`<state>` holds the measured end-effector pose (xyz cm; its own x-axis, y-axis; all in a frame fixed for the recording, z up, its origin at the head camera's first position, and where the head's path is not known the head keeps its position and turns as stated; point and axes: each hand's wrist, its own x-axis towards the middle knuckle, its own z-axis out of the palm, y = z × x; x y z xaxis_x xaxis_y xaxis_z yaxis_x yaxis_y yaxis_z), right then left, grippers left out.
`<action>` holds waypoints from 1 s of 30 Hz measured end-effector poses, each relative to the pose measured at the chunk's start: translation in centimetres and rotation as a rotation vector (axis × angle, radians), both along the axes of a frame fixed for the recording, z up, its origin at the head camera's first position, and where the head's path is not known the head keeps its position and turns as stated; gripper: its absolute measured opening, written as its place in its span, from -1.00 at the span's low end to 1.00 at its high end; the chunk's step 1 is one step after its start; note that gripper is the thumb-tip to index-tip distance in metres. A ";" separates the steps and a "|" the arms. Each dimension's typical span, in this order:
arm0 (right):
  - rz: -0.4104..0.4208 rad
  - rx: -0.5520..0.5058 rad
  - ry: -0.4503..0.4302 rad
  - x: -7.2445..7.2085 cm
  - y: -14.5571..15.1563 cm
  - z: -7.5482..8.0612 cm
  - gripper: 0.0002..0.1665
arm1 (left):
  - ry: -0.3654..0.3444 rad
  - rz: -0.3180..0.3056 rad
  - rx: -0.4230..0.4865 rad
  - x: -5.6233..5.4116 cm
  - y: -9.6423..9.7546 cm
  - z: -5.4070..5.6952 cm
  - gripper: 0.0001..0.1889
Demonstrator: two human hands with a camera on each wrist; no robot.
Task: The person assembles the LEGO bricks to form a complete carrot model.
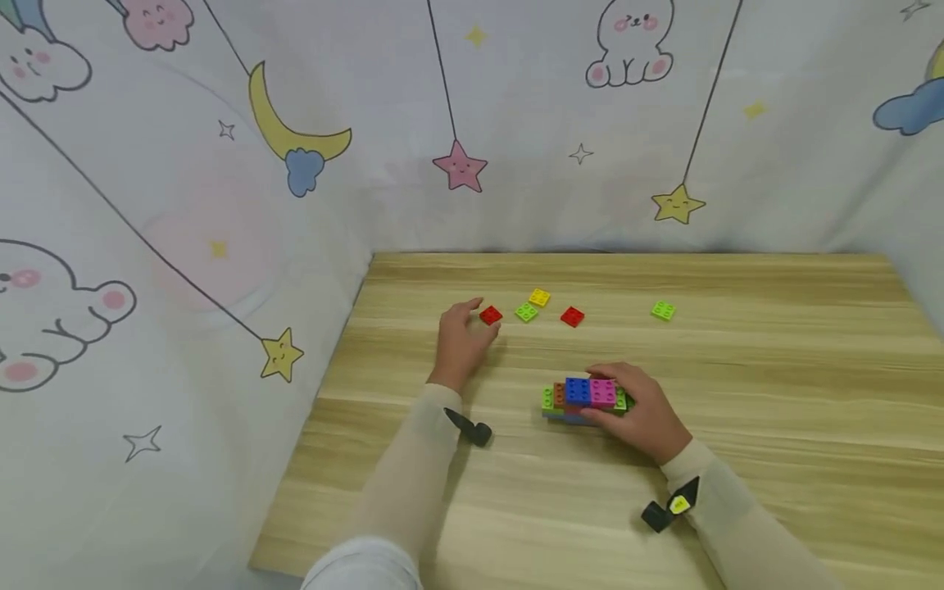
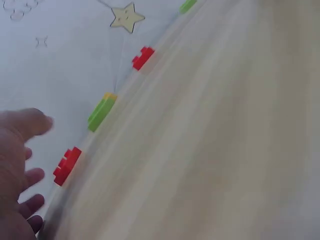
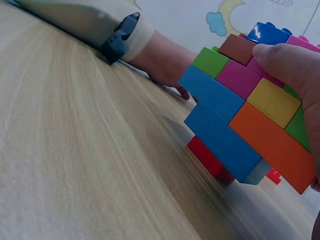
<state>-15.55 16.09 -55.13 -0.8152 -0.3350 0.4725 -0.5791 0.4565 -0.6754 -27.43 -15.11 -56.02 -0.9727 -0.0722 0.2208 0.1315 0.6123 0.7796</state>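
Observation:
My left hand (image 1: pixel 463 340) reaches to the back left of the table, thumb and forefinger apart on either side of a small red brick (image 1: pixel 490 315). In the left wrist view a gap shows between that hand (image 2: pixel 15 160) and the red brick (image 2: pixel 66 166). My right hand (image 1: pixel 640 411) grips the right part of a stack of colourful building bricks (image 1: pixel 578 391), thumb on the near side. Blue and pink bricks top the stack. From the right wrist, brown, green, magenta, yellow, blue and orange layers (image 3: pixel 240 95) show, with a red brick (image 3: pixel 209 159) at the bottom.
Beyond the hands lie a light green brick (image 1: pixel 526 312), a yellow brick (image 1: pixel 540 297), another red brick (image 1: pixel 572 316) and, farther right, a second green brick (image 1: pixel 663 310). A patterned white curtain (image 1: pixel 560 213) hangs behind the wooden table (image 1: pixel 796 369).

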 end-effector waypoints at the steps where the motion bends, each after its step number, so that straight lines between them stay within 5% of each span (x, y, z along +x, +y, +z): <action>1: 0.002 -0.005 -0.010 0.0 -0.1 0.0 -0.23 | -0.032 0.009 -0.025 -0.5 -0.2 -0.1 -0.40; 10: 0.015 0.004 -0.056 -0.1 -0.3 0.2 -0.23 | -0.094 0.067 -0.167 -2.1 -0.5 -0.2 -0.57; 16: 0.013 -0.003 -0.041 0.0 -0.3 0.3 -0.23 | -0.104 0.070 -0.089 -2.1 -0.3 0.0 -0.67; 20: 0.012 -0.004 -0.050 0.0 -0.2 0.0 -0.23 | -0.021 0.049 0.032 -0.6 0.1 0.3 -0.68; 24: 0.014 0.005 -0.049 0.0 -0.2 -0.3 -0.24 | 0.125 -0.100 0.096 2.6 1.3 1.1 -0.68; 30: 0.005 0.010 0.012 0.0 -0.1 -0.1 -0.23 | 0.272 -0.537 0.073 7.5 3.9 3.4 -0.65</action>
<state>-15.56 15.98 -55.22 -0.8077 -0.3436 0.4791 -0.5895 0.4603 -0.6638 -19.96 -11.21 -52.59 -0.7866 0.3892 0.4794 0.6078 0.3511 0.7122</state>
